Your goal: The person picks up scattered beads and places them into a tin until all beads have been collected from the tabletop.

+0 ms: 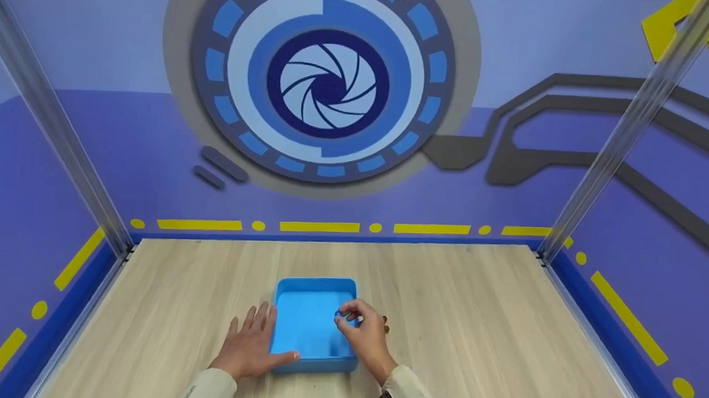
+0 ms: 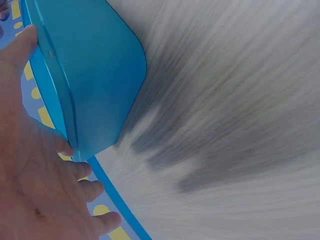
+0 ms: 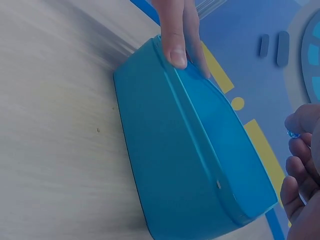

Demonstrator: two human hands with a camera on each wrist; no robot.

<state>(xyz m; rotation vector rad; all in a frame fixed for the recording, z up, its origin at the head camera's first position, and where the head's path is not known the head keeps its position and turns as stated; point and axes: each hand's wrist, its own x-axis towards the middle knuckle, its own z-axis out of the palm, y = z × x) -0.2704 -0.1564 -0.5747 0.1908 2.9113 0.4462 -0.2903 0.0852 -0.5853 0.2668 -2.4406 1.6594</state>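
Note:
A light blue open-topped box point(image 1: 304, 322) stands on the wooden table in the head view. My left hand point(image 1: 251, 345) lies against its left side, fingers straight and spread, with the thumb across the near rim. In the left wrist view that thumb point(image 2: 26, 44) touches the rim. Over the box's right side, my right hand point(image 1: 367, 337) pinches a small shiny blue piece point(image 3: 293, 134) between thumb and index finger, above rim height. The fingers hide most of the piece, so I cannot tell its kind. The visible floor of the box is bare.
The pale wooden table point(image 1: 474, 324) extends around the box. Purple panels with yellow marks enclose it at the back and sides, and metal posts point(image 1: 609, 132) stand at the back corners. A tiny speck point(image 3: 98, 130) lies on the table beside the box.

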